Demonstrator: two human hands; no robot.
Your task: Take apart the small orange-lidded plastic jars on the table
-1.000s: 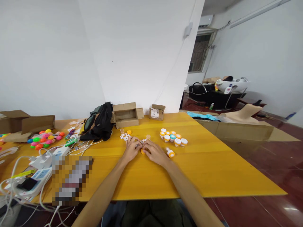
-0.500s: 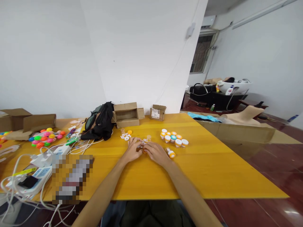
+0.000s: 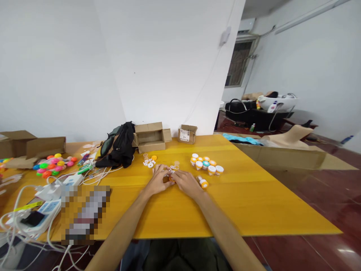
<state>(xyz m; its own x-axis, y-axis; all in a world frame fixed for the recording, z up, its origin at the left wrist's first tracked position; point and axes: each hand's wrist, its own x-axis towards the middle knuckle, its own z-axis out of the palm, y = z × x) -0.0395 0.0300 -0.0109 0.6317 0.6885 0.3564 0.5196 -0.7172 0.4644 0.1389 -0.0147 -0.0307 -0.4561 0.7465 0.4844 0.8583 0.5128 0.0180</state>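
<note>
Several jars [image 3: 205,163] beside right hand [image 3: 184,182]; it and left hand [image 3: 158,180] pinch orange piece [image 3: 171,179]

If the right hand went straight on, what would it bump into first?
The right hand would probably meet the left hand, just ahead; the orange piece is partly hidden, so contact order is unclear.

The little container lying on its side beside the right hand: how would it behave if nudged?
The little container would probably roll, since it lies on its side and its cap looks round. It may curve as it goes, because the cap looks wider than the clear body. Being small and seemingly plastic, it is likely light.
</note>
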